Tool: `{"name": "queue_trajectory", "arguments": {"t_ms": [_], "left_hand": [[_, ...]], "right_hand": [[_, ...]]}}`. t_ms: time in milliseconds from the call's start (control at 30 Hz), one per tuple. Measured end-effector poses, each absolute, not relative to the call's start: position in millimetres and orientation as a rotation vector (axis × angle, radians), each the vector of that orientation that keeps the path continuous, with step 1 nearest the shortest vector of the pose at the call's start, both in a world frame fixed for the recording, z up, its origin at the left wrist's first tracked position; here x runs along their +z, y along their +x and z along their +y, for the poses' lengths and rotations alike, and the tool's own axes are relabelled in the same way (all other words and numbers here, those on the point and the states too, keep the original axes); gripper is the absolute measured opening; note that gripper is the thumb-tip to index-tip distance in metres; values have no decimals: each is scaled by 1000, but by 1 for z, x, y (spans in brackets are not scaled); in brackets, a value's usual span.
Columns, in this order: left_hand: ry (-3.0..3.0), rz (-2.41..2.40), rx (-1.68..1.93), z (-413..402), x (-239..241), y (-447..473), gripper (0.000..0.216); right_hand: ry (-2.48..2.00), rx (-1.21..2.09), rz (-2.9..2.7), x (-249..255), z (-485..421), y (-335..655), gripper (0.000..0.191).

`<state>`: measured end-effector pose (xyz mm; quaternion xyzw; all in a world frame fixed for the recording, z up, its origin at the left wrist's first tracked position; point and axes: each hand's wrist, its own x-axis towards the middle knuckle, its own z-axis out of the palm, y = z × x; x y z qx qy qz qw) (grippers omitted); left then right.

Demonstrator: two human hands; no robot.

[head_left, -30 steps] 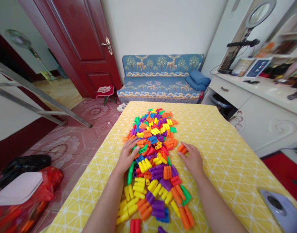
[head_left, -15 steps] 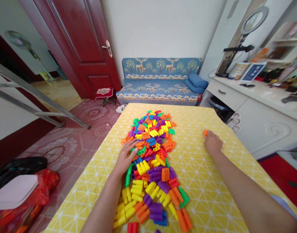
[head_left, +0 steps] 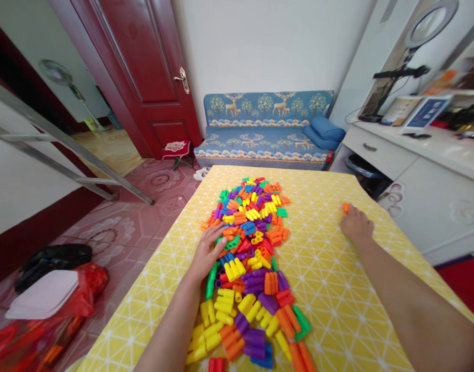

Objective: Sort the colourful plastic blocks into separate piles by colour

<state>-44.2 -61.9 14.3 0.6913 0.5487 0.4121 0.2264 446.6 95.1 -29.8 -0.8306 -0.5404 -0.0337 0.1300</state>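
Observation:
A long pile of plastic toy building blocks (head_left: 256, 281) runs down the table, in orange, yellow, purple, green, blue and red; many are joined tubes with rounded tips. My left hand (head_left: 206, 253) lies on the left side of this heap with fingers stretched out, beside a green block (head_left: 232, 243), gripping nothing that I can see. Far to the right, apart from the pile, my right hand (head_left: 357, 225) is closed on a small orange block (head_left: 346, 207). Only one end of that block shows past the fingers, low over the tablecloth.
A yellow patterned cloth (head_left: 322, 289) covers the table. Behind stands a blue sofa (head_left: 260, 139); a white cabinet (head_left: 407, 175) is at the right. On the left floor are a metal ladder (head_left: 105, 160), a red bag (head_left: 92, 284) and a small stool (head_left: 177, 149).
My view has turned a little to the left, so everything appears further right. My right hand still holds the orange block, and my left hand stays on the pile.

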Motion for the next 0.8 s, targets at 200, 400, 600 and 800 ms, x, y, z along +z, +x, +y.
{"name": "queue_trajectory", "arguments": {"t_ms": [200, 400, 600, 800], "left_hand": [[1895, 1509, 1138, -62, 12, -45, 40], [1891, 1490, 1140, -62, 14, -44, 39], [1880, 1503, 1135, -62, 16, -44, 41], [1891, 1499, 1137, -63, 17, -43, 41]], "right_hand": [[-2376, -195, -1477, -29, 87, 438, 76], [-2266, -371, -1648, -20, 68, 420, 58], [-2273, -380, -1804, -19, 67, 419, 49], [-2382, -123, -1859, -25, 86, 432, 60]]}}
